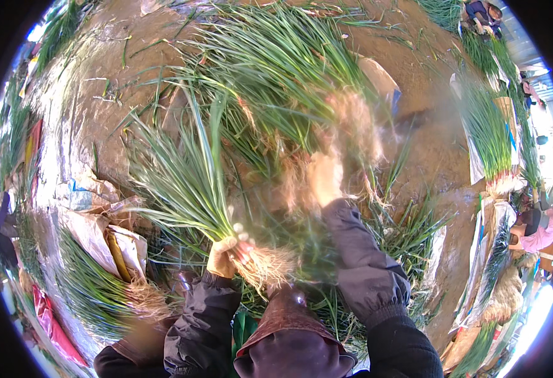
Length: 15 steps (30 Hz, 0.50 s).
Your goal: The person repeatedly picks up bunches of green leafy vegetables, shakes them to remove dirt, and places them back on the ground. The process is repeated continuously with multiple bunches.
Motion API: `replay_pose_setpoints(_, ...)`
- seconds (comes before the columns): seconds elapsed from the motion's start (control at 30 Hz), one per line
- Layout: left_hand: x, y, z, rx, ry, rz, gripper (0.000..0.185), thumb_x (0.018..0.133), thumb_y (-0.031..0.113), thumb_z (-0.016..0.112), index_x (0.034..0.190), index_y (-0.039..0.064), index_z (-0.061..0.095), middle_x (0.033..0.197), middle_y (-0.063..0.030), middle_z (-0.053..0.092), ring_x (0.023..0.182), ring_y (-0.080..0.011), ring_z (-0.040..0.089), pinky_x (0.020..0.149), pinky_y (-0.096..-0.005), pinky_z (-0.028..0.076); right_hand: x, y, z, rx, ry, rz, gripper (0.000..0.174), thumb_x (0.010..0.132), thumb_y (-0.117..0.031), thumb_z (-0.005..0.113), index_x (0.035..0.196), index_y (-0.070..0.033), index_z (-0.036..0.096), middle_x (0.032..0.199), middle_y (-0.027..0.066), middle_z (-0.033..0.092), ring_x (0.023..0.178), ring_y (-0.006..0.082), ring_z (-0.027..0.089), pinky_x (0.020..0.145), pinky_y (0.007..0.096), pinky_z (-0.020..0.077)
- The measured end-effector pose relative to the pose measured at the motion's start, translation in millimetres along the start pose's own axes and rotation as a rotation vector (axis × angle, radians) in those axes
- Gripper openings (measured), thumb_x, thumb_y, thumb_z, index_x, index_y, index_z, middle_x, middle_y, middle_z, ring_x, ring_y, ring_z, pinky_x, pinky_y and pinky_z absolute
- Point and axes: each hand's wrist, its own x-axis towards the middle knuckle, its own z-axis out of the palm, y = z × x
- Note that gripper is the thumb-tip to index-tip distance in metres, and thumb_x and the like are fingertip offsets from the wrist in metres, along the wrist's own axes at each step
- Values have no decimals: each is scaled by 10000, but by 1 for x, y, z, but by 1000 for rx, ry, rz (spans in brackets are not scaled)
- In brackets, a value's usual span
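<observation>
My gloved left hand (223,257) is closed around a bunch of green onions (198,189), low in the middle of the view. Their long green leaves point up and left, and their pale roots hang to the right of the hand. Farther up and right, my gloved right hand (326,177) reaches to the root end of a big heap of green onions (276,61). Blur hides its fingers, so whether it grips any stalks cannot be told.
Loose leaves litter the brown ground (111,42). At lower left, a root-ended bundle (92,279) lies by crumpled sacks (87,222). An upright-looking bundle (489,137) is at the right. A person in pink (541,231) is at the right edge, another person (484,16) at upper right.
</observation>
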Motion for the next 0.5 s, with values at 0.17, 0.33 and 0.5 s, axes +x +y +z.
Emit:
replay_pose_setpoints(0.17, 32, -2, 9, 264, 138, -201, 480, 791, 56, 659, 1235, -11, 490, 1084, -132, 647, 817, -195, 651, 718, -298, 555, -85, -12, -1, 468, 96, -165, 154, 875, -156, 587, 978, -72, 664, 710, 69, 659, 538, 164, 582, 543, 334, 461)
replay_pose_setpoints(0.33, 60, -9, 9, 358, 168, -358, 304, 786, 12, 655, 1088, -10, 624, 1098, -137, 658, 936, -221, 640, 846, -348, 499, -149, -17, -1, 317, 7, -440, 238, 932, -125, 447, 959, -123, 683, 619, 26, 555, 544, 158, 516, 519, 304, 437)
replay_pose_setpoints(0.5, 40, -10, 8, 563, 283, -358, 364, 778, 0, 606, 1141, 20, 601, 1065, -115, 673, 778, -192, 648, 690, -315, 531, -78, 14, 13, 411, 282, -139, 138, 910, -130, 499, 874, -80, 623, 669, 108, 589, 571, 232, 566, 539, 377, 421)
